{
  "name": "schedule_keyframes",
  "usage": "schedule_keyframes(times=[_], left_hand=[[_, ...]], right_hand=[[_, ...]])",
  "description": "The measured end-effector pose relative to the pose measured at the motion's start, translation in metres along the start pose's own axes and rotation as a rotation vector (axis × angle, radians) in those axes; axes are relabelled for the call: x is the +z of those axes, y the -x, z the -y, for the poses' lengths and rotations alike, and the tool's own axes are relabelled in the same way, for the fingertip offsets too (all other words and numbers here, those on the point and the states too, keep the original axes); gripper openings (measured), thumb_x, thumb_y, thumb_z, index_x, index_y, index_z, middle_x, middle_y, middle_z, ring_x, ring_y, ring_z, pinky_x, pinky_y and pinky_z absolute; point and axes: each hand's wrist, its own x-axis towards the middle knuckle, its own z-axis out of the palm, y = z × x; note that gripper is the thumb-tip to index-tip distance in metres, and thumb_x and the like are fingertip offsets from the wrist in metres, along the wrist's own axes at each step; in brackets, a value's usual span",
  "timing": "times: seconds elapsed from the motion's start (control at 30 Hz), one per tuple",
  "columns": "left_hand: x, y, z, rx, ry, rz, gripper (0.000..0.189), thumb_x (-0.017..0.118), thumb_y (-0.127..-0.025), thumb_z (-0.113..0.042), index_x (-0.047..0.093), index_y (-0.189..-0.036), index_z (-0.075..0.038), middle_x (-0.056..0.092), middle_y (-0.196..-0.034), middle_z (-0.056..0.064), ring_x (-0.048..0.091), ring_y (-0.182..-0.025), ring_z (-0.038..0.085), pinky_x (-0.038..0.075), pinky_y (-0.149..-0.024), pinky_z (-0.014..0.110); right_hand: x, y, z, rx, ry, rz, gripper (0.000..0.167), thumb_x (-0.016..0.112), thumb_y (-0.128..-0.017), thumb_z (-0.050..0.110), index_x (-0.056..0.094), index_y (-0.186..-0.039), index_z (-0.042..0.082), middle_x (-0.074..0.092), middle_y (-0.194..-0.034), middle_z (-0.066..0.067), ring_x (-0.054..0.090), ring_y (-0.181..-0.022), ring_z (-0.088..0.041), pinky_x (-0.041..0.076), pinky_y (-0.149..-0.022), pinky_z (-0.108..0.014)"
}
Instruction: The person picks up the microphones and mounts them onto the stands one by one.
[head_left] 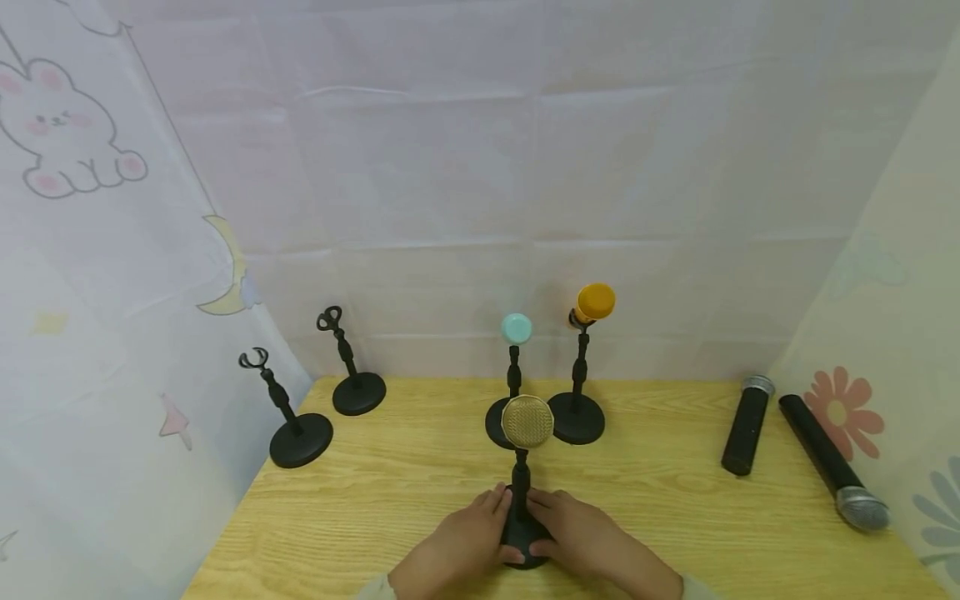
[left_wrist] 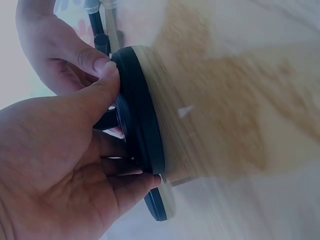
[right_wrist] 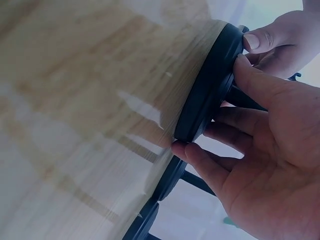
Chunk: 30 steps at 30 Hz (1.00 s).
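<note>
Near the front of the wooden table, a black microphone stand (head_left: 521,478) stands upright with a round gold mesh microphone head (head_left: 527,422) on top. My left hand (head_left: 472,529) holds its round base (left_wrist: 142,115) from the left, thumb on the top face and fingers at the edge. From the other side my right hand (head_left: 585,533) grips the same base, its thumb close to the left thumb. In the right wrist view, the right fingertips (right_wrist: 187,149) are at the rim of the base. The microphone's handle is hidden behind its head.
Just behind are two black stands, one with a mint-topped microphone (head_left: 516,328), one with a yellow-topped microphone (head_left: 596,302). Two stands with bare clips (head_left: 300,442) (head_left: 360,393) are at the left. Two black microphones (head_left: 745,429) (head_left: 821,450) lie at the right. A cloth (head_left: 420,167) hangs behind the table.
</note>
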Motion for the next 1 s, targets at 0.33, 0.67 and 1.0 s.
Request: schedule_keyframes(times=[0.33, 0.67, 1.0], left_hand=[[-0.001, 0.000, 0.010, -0.017, 0.024, -0.007, 0.087, 0.058, -0.091, -0.064, 0.043, -0.154, -0.006, 0.042, -0.158, 0.013, 0.049, -0.139, 0.025, 0.051, -0.102, 0.035], [-0.004, 0.002, 0.021, -0.024, 0.041, -0.012, 0.086, 0.059, -0.092, -0.062, 0.042, -0.154, -0.004, 0.041, -0.158, 0.015, 0.049, -0.139, 0.028, 0.051, -0.102, 0.036], [-0.001, -0.002, 0.030, -0.031, 0.043, -0.002, 0.086, 0.058, -0.092, -0.062, 0.041, -0.155, -0.005, 0.040, -0.158, 0.015, 0.048, -0.139, 0.028, 0.050, -0.103, 0.037]], right_hand=[[-0.001, -0.011, 0.007, -0.022, 0.025, -0.008, 0.059, 0.073, -0.093, 0.038, 0.061, -0.140, 0.004, 0.059, -0.142, -0.008, 0.063, -0.114, -0.024, 0.056, -0.089, -0.035], [0.002, -0.025, 0.007, -0.033, 0.047, 0.010, 0.059, 0.071, -0.094, 0.038, 0.059, -0.142, 0.005, 0.057, -0.144, -0.008, 0.060, -0.122, -0.027, 0.055, -0.094, -0.037], [0.003, -0.033, 0.008, -0.017, 0.055, 0.028, 0.061, 0.071, -0.094, 0.039, 0.057, -0.144, 0.006, 0.055, -0.146, -0.008, 0.059, -0.126, -0.026, 0.053, -0.096, -0.037]])
